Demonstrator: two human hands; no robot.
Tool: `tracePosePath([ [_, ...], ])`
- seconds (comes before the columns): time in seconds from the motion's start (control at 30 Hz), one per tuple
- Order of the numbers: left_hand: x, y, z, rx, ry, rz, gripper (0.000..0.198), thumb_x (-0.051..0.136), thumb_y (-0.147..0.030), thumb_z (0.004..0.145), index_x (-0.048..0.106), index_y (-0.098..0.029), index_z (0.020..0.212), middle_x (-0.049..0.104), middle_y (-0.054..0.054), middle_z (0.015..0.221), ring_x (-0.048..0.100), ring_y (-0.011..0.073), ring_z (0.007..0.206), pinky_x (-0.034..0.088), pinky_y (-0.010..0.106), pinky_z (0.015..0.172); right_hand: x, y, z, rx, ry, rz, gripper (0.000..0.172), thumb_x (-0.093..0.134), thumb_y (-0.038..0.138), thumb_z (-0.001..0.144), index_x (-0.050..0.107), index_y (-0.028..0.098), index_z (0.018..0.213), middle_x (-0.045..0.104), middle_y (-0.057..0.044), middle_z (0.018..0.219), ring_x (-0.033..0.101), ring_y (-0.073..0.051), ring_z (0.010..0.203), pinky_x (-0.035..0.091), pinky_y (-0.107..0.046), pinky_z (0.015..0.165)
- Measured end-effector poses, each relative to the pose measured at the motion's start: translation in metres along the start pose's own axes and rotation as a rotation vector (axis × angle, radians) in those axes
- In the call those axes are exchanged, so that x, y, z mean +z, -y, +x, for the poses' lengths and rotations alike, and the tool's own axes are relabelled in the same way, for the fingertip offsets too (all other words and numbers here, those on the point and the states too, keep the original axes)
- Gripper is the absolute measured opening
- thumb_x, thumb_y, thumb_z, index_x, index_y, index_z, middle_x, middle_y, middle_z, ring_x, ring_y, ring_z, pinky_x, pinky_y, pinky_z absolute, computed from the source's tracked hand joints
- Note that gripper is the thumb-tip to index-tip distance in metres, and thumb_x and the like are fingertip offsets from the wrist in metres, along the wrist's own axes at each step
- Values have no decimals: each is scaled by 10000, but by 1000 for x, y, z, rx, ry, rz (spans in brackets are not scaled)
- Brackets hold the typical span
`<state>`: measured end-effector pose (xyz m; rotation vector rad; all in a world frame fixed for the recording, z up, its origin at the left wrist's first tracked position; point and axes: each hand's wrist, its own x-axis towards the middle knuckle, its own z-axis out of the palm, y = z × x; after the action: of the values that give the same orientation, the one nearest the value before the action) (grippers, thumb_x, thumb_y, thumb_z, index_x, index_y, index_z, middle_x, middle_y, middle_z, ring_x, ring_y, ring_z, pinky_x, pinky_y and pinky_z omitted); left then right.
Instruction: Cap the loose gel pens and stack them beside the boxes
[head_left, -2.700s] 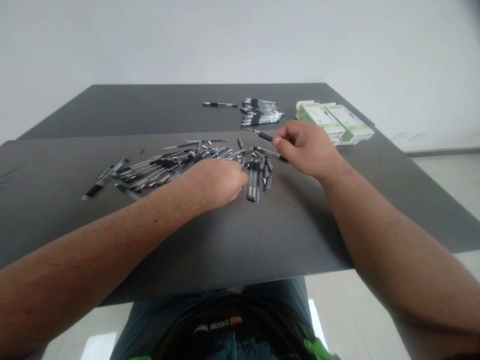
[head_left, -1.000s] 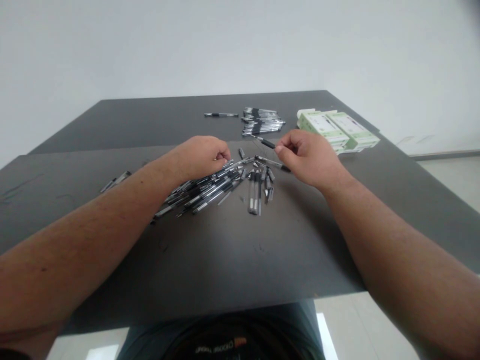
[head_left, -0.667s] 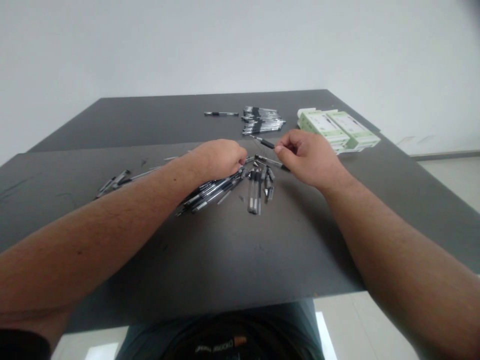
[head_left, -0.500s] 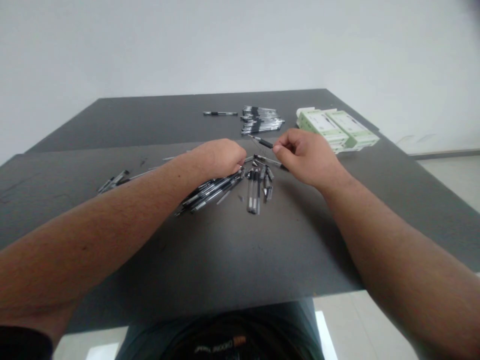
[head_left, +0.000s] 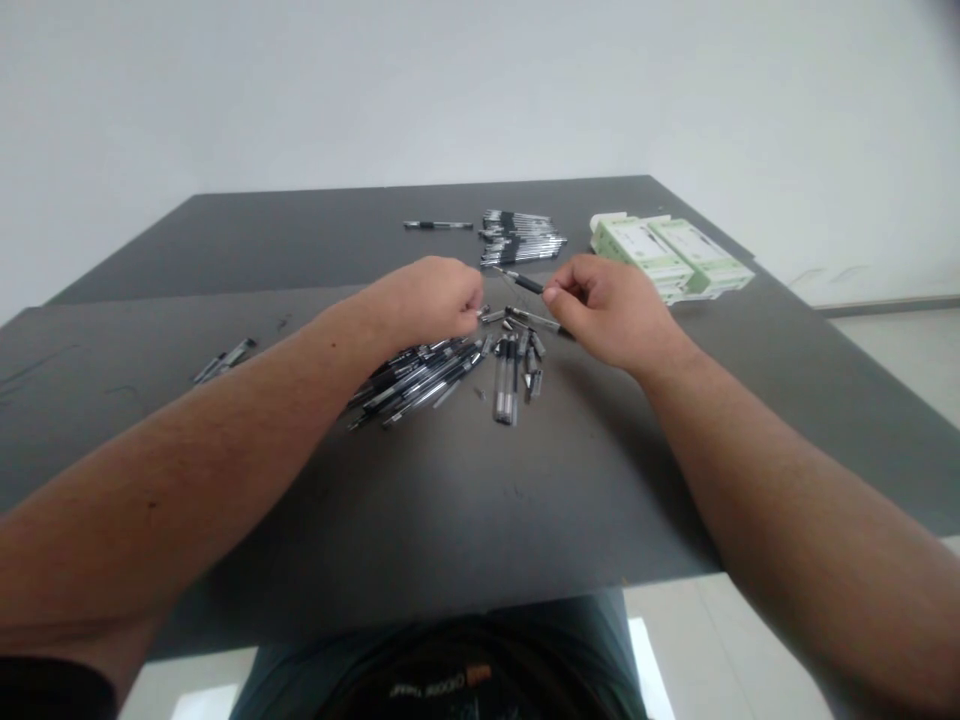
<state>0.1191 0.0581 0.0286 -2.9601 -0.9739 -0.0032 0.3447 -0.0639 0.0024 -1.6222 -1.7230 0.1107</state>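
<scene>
My right hand point(head_left: 611, 305) is closed in a pinch around an uncapped pen point(head_left: 527, 283) with a black grip, its tip pointing left. Across from it, my left hand point(head_left: 439, 297) has its fingers pressed together above the pen pile; a small shiny piece shows at the fingertips, too small to name. Below that hand lies a heap of black and clear pens point(head_left: 424, 385). Loose pen caps point(head_left: 534, 350) are scattered between the hands, beside several short clear pen parts point(head_left: 506, 390) in a row. Another pen point(head_left: 541, 320) lies under my right fingers.
Farther back on the dark table point(head_left: 450, 510) lies a stack of pens point(head_left: 521, 237), with a single pen point(head_left: 438, 225) to its left. Two green and white boxes point(head_left: 701, 252) stand at the right. A few caps point(head_left: 225, 362) lie beyond my left forearm.
My left hand has lifted slightly off the pen pile and shifted a little left. The right hand still holds the pen in much the same place.
</scene>
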Motion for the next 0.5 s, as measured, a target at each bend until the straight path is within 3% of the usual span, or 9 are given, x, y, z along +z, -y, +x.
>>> tracePosePath([
  [0.1,-3,11,-26,-97,-178,-228,264,667,-266,827,873,-221,988,803,40,851,760,245,843,550,359,869,0,0,-1,6,7,-10,185,676,379,949,749,231,864,746,-50,777,638,-235,725,430,-378,706],
  [0.2,-2,16,-56,-164,-273,-478,194,741,-328,858,855,-225,977,801,37,839,745,216,792,560,334,806,1,1,-1,2,26,-18,188,681,387,958,745,238,864,761,-53,790,656,-246,749,445,-377,718],
  [0.33,5,12,-90,-262,-376,-884,257,786,-331,924,861,-223,1144,831,57,904,745,196,702,611,346,726,5,3,-4,-14,57,-12,186,682,376,960,754,237,861,763,-48,776,649,-240,728,448,-369,710],
  [0.5,13,1,-113,-328,-528,-1305,164,863,-283,902,794,-193,1021,818,65,964,722,148,699,665,319,691,12,10,-10,-22,115,8,184,683,385,945,772,238,878,767,-36,765,657,-230,717,439,-348,694],
])
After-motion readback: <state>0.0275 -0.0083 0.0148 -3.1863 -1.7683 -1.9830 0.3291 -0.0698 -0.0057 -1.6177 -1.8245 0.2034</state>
